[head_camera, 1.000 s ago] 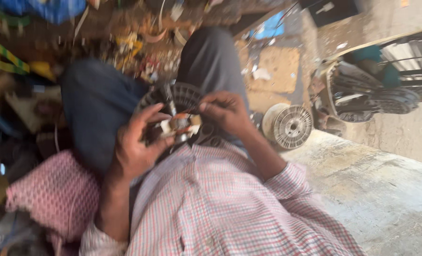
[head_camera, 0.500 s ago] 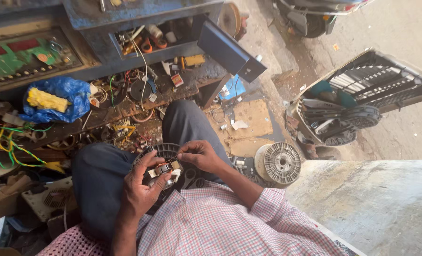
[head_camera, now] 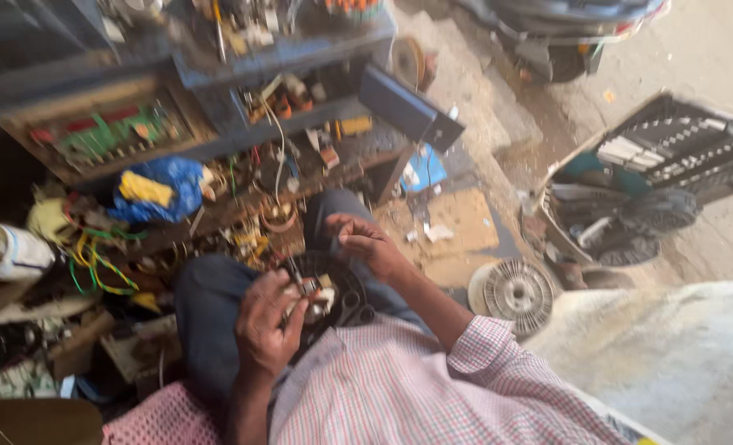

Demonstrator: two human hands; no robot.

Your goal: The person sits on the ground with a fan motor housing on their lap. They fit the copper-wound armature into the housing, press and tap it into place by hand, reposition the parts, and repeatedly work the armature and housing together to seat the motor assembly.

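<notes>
Left hand (head_camera: 269, 321) curled shut round a small motor part (head_camera: 315, 297), pale w/ coppery bits, blurred, held over a dark round housing (head_camera: 346, 290) in the lap. A thin dark tool (head_camera: 294, 274) sticks up just above the left fingers. Right hand (head_camera: 366, 241) up and to the right of the part, apart from it, fingers pinched narrow; can't tell if it holds anything. Further right of that hand, on the floor, a pale ribbed disc (head_camera: 516, 290).

A crumpled blue bag (head_camera: 165, 188) (yellow contents) on the shelf; a white-labelled bottle (head_camera: 4, 251) at far left.
</notes>
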